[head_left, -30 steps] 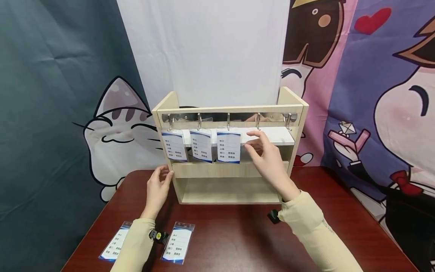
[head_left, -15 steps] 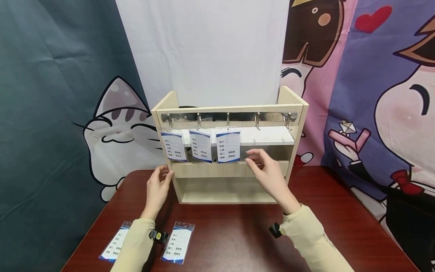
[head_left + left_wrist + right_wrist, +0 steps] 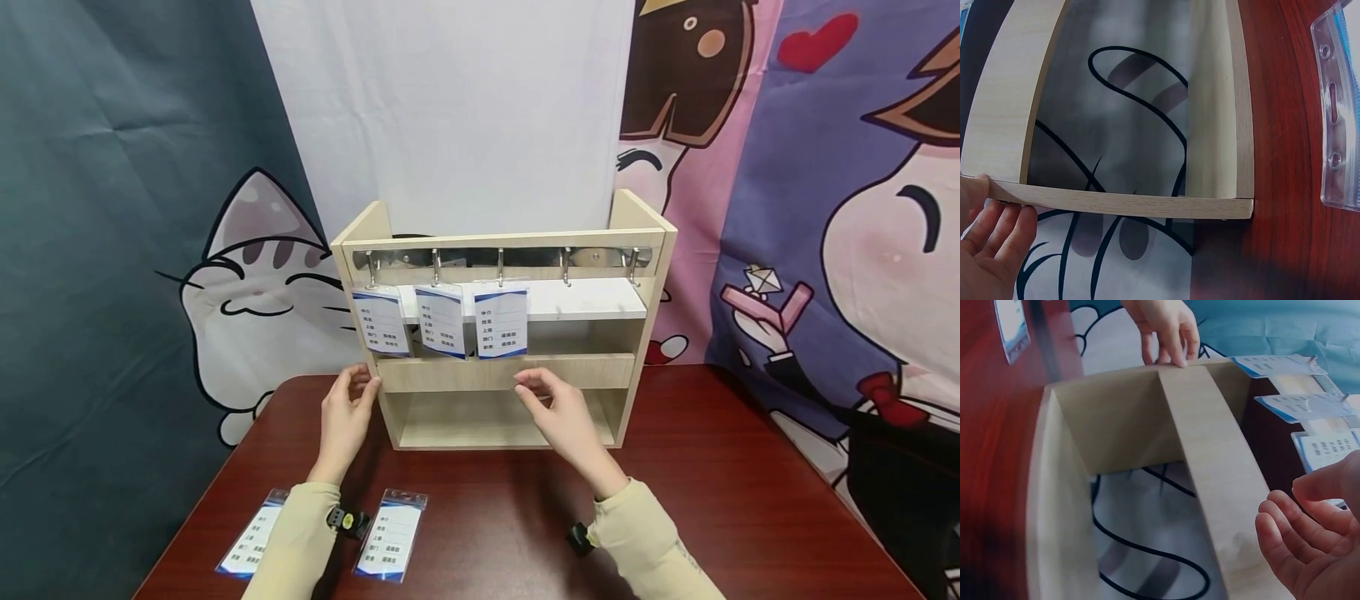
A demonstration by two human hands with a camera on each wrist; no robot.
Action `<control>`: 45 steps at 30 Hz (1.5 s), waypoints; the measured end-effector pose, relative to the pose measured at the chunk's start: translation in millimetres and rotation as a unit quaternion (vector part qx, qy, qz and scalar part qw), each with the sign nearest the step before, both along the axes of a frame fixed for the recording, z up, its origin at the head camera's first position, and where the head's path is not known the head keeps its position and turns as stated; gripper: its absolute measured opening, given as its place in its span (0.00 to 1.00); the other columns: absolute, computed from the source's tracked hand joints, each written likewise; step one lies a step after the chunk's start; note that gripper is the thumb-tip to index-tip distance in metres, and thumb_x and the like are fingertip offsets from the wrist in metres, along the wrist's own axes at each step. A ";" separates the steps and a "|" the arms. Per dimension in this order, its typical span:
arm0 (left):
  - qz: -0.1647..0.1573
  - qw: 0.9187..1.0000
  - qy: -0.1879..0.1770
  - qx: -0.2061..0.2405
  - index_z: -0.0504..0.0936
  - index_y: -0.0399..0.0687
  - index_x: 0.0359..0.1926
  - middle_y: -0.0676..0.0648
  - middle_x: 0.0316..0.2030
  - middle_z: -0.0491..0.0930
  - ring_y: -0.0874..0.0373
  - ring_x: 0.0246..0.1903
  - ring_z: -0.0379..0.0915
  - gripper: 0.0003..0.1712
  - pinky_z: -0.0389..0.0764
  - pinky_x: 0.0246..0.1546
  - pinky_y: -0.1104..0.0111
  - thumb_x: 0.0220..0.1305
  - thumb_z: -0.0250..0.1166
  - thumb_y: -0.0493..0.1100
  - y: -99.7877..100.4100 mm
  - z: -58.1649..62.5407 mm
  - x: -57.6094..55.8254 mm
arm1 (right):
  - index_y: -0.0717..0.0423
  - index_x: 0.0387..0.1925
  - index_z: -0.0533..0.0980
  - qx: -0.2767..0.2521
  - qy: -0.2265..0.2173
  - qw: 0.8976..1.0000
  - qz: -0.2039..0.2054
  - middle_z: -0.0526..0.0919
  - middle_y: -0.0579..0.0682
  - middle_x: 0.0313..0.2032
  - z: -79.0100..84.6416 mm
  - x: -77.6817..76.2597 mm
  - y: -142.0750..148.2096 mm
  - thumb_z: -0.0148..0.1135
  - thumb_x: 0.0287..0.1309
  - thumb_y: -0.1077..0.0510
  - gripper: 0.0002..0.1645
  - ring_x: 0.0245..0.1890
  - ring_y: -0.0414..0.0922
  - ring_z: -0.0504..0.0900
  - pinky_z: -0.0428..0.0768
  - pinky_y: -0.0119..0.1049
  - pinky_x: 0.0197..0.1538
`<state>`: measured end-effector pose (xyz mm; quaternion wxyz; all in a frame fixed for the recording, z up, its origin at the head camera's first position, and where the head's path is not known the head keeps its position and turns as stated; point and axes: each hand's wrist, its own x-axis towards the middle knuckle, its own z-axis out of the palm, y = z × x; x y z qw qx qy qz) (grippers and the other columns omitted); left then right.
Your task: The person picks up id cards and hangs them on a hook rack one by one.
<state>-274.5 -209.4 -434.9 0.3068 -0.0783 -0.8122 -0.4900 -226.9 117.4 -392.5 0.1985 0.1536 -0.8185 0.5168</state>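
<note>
A pale wooden shelf rack point(image 3: 504, 373) stands on the table with a metal hook strip along its upper front. Three badge holders, the left one point(image 3: 381, 323), the middle one point(image 3: 441, 322) and the right one point(image 3: 501, 323), hang from its hooks. My left hand point(image 3: 347, 417) grips the edge of the rack's left side panel point(image 3: 1122, 204), thumb on one face and fingers on the other. Below the hanging badges, my right hand point(image 3: 561, 417) is in front of the rack's lower opening. Its fingers point(image 3: 1282, 544) are loosely bent and hold nothing.
Two more badge holders lie on the red-brown table point(image 3: 480, 533): one point(image 3: 392, 535) right of my left wrist, another point(image 3: 253, 533) partly behind my left sleeve. Two hooks at the right, one of them here point(image 3: 566, 267), carry nothing. Printed cloths point(image 3: 795, 183) hang behind.
My right hand has moved away from beside the right hanging badge holder, down and to the left. My left hand keeps its place on the rack's side.
</note>
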 end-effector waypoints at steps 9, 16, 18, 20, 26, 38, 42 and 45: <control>0.001 1.000 -0.004 -0.001 0.76 0.34 0.55 0.37 0.46 0.81 0.46 0.45 0.79 0.18 0.73 0.38 0.87 0.71 0.65 0.41 -0.5 -0.8 -0.8 | 0.54 0.44 0.83 -0.015 -0.025 0.999 0.016 0.87 0.50 0.37 -25.4 4.8 -16.0 0.66 0.65 0.62 0.06 0.37 0.43 0.84 0.83 0.35 0.43; 0.008 1.000 -0.002 -0.004 0.77 0.34 0.55 0.38 0.45 0.81 0.47 0.44 0.79 0.17 0.75 0.38 0.84 0.71 0.65 0.40 -1.0 -2.3 -2.8 | 0.52 0.43 0.83 -0.011 -0.056 0.998 0.026 0.87 0.47 0.36 -45.0 10.1 -26.4 0.66 0.65 0.62 0.07 0.37 0.42 0.84 0.82 0.35 0.44; 0.010 1.000 0.000 -0.006 0.77 0.35 0.55 0.38 0.45 0.81 0.48 0.44 0.79 0.17 0.77 0.38 0.82 0.71 0.65 0.40 -1.4 -2.1 -3.0 | 0.52 0.43 0.84 -0.008 -0.059 0.998 0.032 0.86 0.45 0.35 -50.3 10.8 -30.2 0.66 0.64 0.62 0.07 0.37 0.42 0.84 0.82 0.35 0.44; 0.009 1.000 0.000 -0.008 0.77 0.35 0.55 0.38 0.45 0.81 0.47 0.44 0.79 0.17 0.77 0.39 0.81 0.71 0.65 0.40 -1.5 -1.9 -2.8 | 0.53 0.43 0.83 -0.005 -0.063 0.997 0.042 0.86 0.44 0.35 -54.9 11.5 -33.9 0.66 0.64 0.63 0.07 0.37 0.42 0.84 0.83 0.35 0.44; 0.002 1.000 -0.001 -0.010 0.76 0.35 0.55 0.38 0.46 0.81 0.48 0.44 0.79 0.17 0.75 0.38 0.85 0.71 0.65 0.40 -0.9 -1.1 -1.6 | 0.56 0.45 0.82 0.012 -0.082 0.994 0.078 0.87 0.47 0.37 -65.6 12.0 -44.8 0.63 0.66 0.62 0.08 0.40 0.42 0.84 0.82 0.37 0.48; 0.003 1.000 0.001 -0.006 0.77 0.35 0.54 0.38 0.45 0.81 0.48 0.44 0.79 0.17 0.75 0.37 0.85 0.70 0.66 0.40 -1.6 -2.0 -1.9 | 0.59 0.44 0.83 0.051 -0.091 0.989 0.100 0.85 0.45 0.35 -83.1 13.2 -64.3 0.65 0.64 0.62 0.09 0.35 0.42 0.82 0.79 0.32 0.40; -0.003 1.000 -0.001 -0.003 0.77 0.34 0.55 0.37 0.45 0.81 0.46 0.45 0.79 0.17 0.74 0.37 0.87 0.70 0.66 0.40 -1.6 -1.8 -1.7 | 0.58 0.45 0.82 0.066 -0.102 0.987 0.104 0.85 0.44 0.35 -87.2 13.6 -68.7 0.66 0.63 0.61 0.09 0.36 0.39 0.81 0.78 0.32 0.41; -0.003 1.000 0.000 -0.002 0.76 0.34 0.55 0.37 0.45 0.81 0.46 0.45 0.79 0.18 0.73 0.37 0.88 0.70 0.65 0.41 -1.4 -1.6 -1.5 | 0.59 0.45 0.82 0.071 -0.104 0.986 0.109 0.85 0.45 0.36 -89.8 13.5 -72.4 0.67 0.63 0.61 0.10 0.36 0.40 0.82 0.79 0.32 0.42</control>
